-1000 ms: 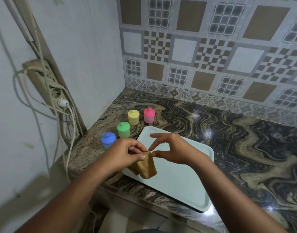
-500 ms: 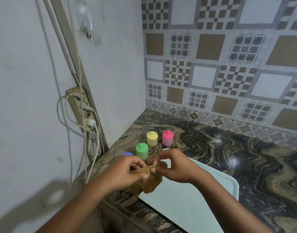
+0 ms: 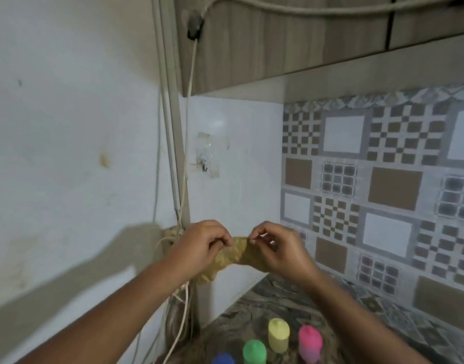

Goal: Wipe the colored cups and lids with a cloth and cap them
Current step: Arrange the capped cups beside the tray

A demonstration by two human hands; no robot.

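A tan cloth is stretched between my two hands, held up in front of the wall corner. My left hand pinches its left end and my right hand pinches its right end. Far below, at the bottom edge of the view, four capped cups stand on the marbled counter: yellow, pink, green and blue, the blue one cut off by the frame. Both hands are well above the cups.
White cables hang down the left wall by a vertical conduit. A wooden cabinet overhangs at the top. Patterned tiles cover the back wall. The tray is out of view.
The view has tilted sharply upward, so the tray has left the frame and the cups sit at the bottom. My hands have lifted the cloth and pulled it wider apart.
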